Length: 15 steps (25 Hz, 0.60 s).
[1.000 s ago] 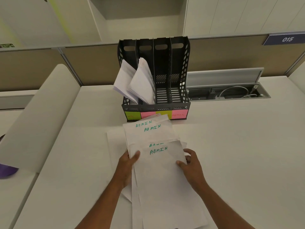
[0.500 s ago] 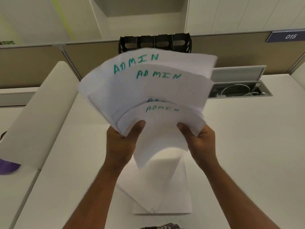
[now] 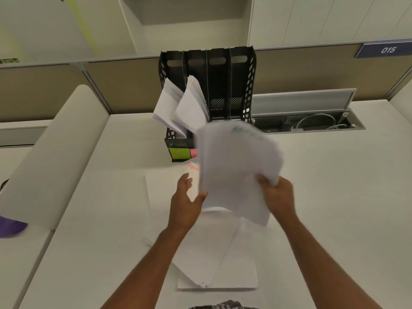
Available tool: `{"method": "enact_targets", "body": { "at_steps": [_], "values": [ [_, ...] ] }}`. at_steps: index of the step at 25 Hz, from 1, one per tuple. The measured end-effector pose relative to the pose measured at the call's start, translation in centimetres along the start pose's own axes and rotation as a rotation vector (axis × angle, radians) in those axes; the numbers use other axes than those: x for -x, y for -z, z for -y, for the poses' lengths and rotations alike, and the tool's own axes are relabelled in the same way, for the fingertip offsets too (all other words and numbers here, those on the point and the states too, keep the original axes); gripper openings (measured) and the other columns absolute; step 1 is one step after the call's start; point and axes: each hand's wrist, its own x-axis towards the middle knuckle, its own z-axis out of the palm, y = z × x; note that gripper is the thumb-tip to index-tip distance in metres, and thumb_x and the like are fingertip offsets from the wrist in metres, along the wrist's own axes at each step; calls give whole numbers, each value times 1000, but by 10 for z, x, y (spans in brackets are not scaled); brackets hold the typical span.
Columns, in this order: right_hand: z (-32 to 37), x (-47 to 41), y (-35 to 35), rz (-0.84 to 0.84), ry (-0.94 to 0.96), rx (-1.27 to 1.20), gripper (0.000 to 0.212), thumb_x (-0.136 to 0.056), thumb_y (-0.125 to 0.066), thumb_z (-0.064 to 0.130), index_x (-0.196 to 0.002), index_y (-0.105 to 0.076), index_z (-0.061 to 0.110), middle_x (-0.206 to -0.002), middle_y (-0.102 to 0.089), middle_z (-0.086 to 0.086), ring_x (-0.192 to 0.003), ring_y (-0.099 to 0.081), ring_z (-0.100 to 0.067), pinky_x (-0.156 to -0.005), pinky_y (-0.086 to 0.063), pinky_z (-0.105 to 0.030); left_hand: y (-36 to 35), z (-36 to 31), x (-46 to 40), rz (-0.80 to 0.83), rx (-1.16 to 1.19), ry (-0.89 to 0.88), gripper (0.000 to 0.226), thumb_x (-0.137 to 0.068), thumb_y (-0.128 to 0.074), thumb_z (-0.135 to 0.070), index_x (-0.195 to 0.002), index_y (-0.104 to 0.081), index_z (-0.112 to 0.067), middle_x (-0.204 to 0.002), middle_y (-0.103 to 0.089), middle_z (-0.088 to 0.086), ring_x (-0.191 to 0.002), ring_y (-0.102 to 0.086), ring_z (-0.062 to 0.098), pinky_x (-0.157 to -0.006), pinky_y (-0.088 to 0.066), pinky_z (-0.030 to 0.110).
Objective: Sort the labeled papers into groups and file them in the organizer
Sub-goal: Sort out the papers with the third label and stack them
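2 hands (image 3: 186, 200), 1 black organizer (image 3: 219, 85) of 4 slots, 2 filed paper bundles (image 3: 178, 105), 1 held stack (image 3: 236, 170)

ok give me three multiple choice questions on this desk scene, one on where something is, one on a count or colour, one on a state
1. Where does the black plastic four-slot organizer stand?
A. at the back of the white desk, against the partition
B. on the floor
C. on the overhead shelf

2. How many organizer slots hold papers?
A. none
B. two
C. four

3. What is the state of the blurred white paper stack?
A. lying flat on the desk
B. filed in the organizer
C. held in the air by the right hand

Answers:
1 A, its base sits on the desk by the tan partition.
2 B, only the two left slots show white sheets.
3 C, the right hand grips the stack's edge, and the left hand is at its lower corner.
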Motion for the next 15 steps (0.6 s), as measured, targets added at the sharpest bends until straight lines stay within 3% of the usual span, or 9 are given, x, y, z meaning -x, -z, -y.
{"method": "enact_targets", "body": {
  "at_steps": [2,3,6,9,12,14,15],
  "values": [
    [-14,-15,29,-181,-142,-57,12,-85,-77,19,-87,-75,7,-82,-76,-8,-75,-67,-15,-67,-51,-28,-20,12,9,137,-290,16,102,-79,-76,-49,-156,-16,-17,-164,-22,12,-152,-20,27,-122,-20,48],
    [-26,-20,44,-207,-210,-71,23,-84,-76,17,-100,-74,0,-95,-75,-18,-82,-68,-22,-74,-53,-34,-34,19,18,237,-485,33,112,-77,-70,-60,-157,-4,-18,-167,-4,13,-155,-2,30,-123,-7,55],
    [-62,-15,82,-180,-398,-82,36,-85,-73,12,-116,-67,-6,-111,-71,-24,-95,-68,-35,-86,-55,-45,-72,33,49,456,-825,3,120,-74,-52,-77,-155,16,-21,-163,25,18,-149,26,37,-113,12,68],
    [-83,0,96,-179,-491,-78,34,-85,-72,9,-115,-67,-7,-105,-70,-22,-88,-66,-34,-79,-53,-41,-89,36,60,493,-918,-16,112,-80,-45,-73,-155,17,-17,-162,27,19,-149,26,39,-110,10,74],
    [-90,10,99,-192,-538,-116,33,-86,-71,8,-116,-66,-7,-99,-67,-18,-83,-63,-32,-75,-48,-38,-90,34,58,457,-934,22,91,-92,-37,-57,-157,11,-14,-165,16,18,-152,17,38,-111,6,74],
    [-92,11,101,-207,-546,-139,33,-87,-71,8,-116,-65,-7,-99,-66,-18,-83,-62,-32,-76,-47,-38,-87,30,54,437,-981,42,76,-98,-34,-39,-158,3,-12,-167,2,18,-154,4,37,-115,-5,70],
    [-93,10,102,-216,-548,-147,33,-87,-70,8,-116,-65,-7,-99,-66,-17,-83,-62,-32,-76,-47,-38,-82,28,52,415,-1023,29,67,-99,-30,-29,-158,-5,-10,-165,-13,19,-153,-11,36,-117,-15,63]
  ]
}}
